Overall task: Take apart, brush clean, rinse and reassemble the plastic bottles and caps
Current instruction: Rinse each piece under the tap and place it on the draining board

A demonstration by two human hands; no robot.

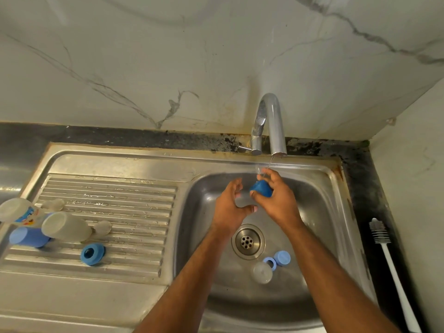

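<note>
- Both hands are up over the sink basin, just under the spout of the chrome tap, where a thin stream of water runs down.
- The right hand has its fingers and thumb curled round a dark blue cap, holding it right in the water.
- The left hand sits just beside it, fingers loosely curved and thumb out, cupped open; something clear seems to lie between the two hands, but I cannot tell whether the left hand grips it.
- Down in the basin, near the drain, lie a pale blue ring, a pale blue cap and a small clear dome, all close together.
- On the ribbed drainboard to the left lie two cloudy plastic bottles on their sides, one printed and one plain, with a blue cylinder cap touching them.
- A dark blue ring lies alone in front of those bottles.
- Two clear teats rest on the ribs by the bottles.
- A white bottle brush lies on the dark desk, right of the sink.
</note>
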